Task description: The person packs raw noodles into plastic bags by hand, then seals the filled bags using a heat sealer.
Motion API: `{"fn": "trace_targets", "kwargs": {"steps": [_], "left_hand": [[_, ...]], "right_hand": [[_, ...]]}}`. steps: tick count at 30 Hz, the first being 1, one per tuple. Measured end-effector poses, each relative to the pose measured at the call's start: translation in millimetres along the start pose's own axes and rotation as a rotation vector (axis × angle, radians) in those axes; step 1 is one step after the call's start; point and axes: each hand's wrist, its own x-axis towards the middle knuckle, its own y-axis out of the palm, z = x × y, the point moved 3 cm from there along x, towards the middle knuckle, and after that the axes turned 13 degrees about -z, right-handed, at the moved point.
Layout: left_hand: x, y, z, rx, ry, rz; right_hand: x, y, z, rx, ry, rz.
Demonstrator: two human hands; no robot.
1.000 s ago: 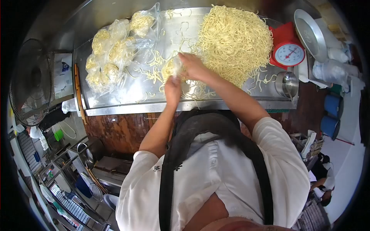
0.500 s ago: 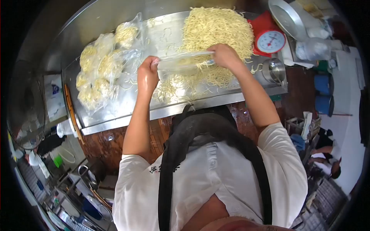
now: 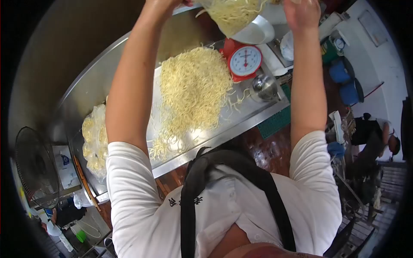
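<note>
A clear plastic bag of noodles (image 3: 232,19) hangs between my raised hands at the top of the head view. My left hand (image 3: 167,4), partly cut off by the upper edge, is closed on the bag's left side. On the other side, my right hand (image 3: 302,15) is closed on the bag's right side. Below it, a large pile of loose yellow noodles (image 3: 195,88) covers the middle of the metal tray (image 3: 161,168). A red dial scale (image 3: 245,61) with a metal pan (image 3: 257,31) stands just beyond the pile, partly behind the bag.
Several filled noodle bags (image 3: 95,142) lie at the tray's left end. A metal container (image 3: 263,87) stands by the scale. A wooden stick (image 3: 84,178) lies along the left edge. At the far left is a fan (image 3: 36,167); another person (image 3: 372,137) is at the far right.
Both hands have risen and moved away from me, lifting a bag that now holds noodles. Before, they stretched the plastic low over the pile. The view has shifted, with the scale now further left.
</note>
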Motion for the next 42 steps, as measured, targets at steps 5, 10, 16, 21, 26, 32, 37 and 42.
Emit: {"fn": "trace_targets", "kwargs": {"steps": [5,10,16,21,26,32,37,42], "left_hand": [[-6.7,122.2,40.4,0.135,0.105,0.126],[-28.8,187.6,86.8,0.013,-0.148,0.078],[-33.5,188.9,33.8,0.033,-0.148,0.034],[-28.9,195.0,35.5,0.049,-0.061,-0.008],[-24.3,192.4,38.5,0.171,0.019,-0.072],[2.1,222.0,100.9,0.39,-0.214,-0.047],[9.1,252.6,134.2,0.478,-0.099,-0.007],[15.2,241.9,121.6,0.446,-0.057,-0.088]], "right_hand": [[-31.0,-93.7,-121.0,-0.222,0.314,-0.086],[-24.6,-147.5,-181.5,-0.429,0.9,0.289],[25.3,-63.7,-40.1,-0.447,-0.042,0.717],[56.3,-94.9,-196.7,-1.265,-0.248,0.89],[86.8,-89.3,-125.0,-1.048,-0.228,0.931],[81.6,-149.2,-183.9,-1.542,-0.372,0.184],[70.4,-168.1,-208.5,-1.39,-0.066,0.499],[73.3,-172.0,-164.4,-1.41,-0.14,0.398]]}}
